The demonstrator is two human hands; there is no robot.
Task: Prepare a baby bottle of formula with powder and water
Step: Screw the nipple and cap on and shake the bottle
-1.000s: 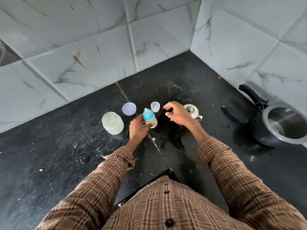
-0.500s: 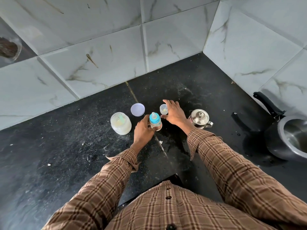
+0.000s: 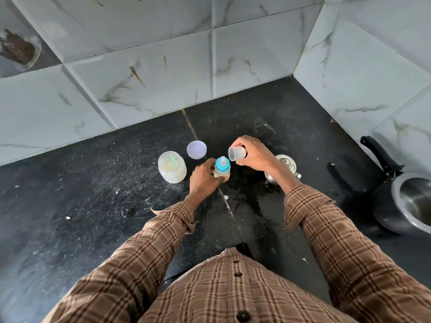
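Bottle [image 3: 222,169] stands upright, gripped by left hand [image 3: 202,180]; right hand [image 3: 253,155] grasps clear cap [image 3: 237,153] just above-right of teat.

left hand [image 3: 202,180] gripping baby bottle [image 3: 222,170], right hand [image 3: 253,153] holding clear cap [image 3: 236,153]

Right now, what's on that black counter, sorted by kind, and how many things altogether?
Baby bottles: 1, held by the left hand - baby bottle
Clear caps: 1, in the right hand - clear cap
Powder jars: 1 - powder jar
Loose lids: 1 - lid
Steel pots: 1 - small steel pot
Pressure cookers: 1 - pressure cooker
Total: 6
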